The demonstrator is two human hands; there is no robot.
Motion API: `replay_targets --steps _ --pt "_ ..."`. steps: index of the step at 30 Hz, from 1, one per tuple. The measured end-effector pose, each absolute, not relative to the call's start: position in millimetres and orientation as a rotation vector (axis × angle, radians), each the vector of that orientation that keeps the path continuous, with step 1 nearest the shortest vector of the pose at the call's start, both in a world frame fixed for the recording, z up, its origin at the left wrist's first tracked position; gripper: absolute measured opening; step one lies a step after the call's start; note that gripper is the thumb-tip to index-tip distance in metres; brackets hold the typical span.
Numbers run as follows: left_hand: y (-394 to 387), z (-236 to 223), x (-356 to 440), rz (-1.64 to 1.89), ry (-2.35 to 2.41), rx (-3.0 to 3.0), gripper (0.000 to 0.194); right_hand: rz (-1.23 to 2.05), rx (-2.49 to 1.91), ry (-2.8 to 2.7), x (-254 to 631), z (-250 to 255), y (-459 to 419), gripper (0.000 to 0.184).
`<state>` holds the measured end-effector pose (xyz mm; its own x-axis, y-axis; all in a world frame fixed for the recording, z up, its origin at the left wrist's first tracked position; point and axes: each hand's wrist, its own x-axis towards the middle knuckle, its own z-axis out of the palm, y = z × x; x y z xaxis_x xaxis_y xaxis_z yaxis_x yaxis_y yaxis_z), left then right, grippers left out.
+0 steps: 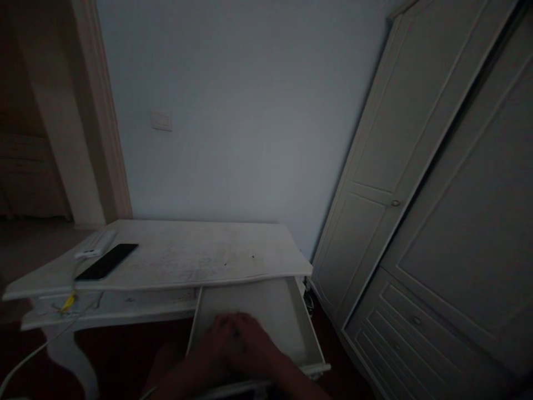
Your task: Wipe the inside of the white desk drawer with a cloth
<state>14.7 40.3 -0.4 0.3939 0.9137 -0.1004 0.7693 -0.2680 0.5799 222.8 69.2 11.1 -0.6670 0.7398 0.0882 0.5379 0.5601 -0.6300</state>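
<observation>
Both of my hands are held close together above a pulled-out white drawer (291, 328), in dim light. My left hand (219, 336) is on the left, with its fingers curled in against the other hand. My right hand (252, 336) meets it at the fingertips, its fingers also bent and pressed together. Whatever may lie between the hands is hidden and too dark to make out. Beneath and beyond them the drawer's pale bottom shows. My forearms cross over the drawer's front edge.
The drawer belongs to a worn white desk (200, 244) against a pale wall. A dark phone (108, 262) and a white power bank (95, 244) with a cable lie on its left end. A yellow tag (68, 303) hangs there. A large wardrobe (375, 183) stands to the right.
</observation>
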Motion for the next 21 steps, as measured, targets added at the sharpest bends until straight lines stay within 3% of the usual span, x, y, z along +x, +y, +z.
replay_targets --steps 3,9,16,21 --pt "39.4 4.1 -8.1 0.263 1.550 2.215 0.076 0.868 -0.972 -2.550 186.3 0.4 81.3 0.081" --pt "38.1 12.4 -29.1 0.207 1.850 2.335 0.047 0.381 -1.124 -2.736 139.0 -32.0 90.1 0.075" --pt "34.8 15.3 -10.5 0.175 1.956 2.342 0.046 0.305 -1.334 -2.741 174.1 -12.0 105.5 0.077" --pt "31.8 -10.5 -19.2 0.565 2.030 2.423 0.059 0.280 -1.802 -2.301 232.1 8.8 133.1 0.069"
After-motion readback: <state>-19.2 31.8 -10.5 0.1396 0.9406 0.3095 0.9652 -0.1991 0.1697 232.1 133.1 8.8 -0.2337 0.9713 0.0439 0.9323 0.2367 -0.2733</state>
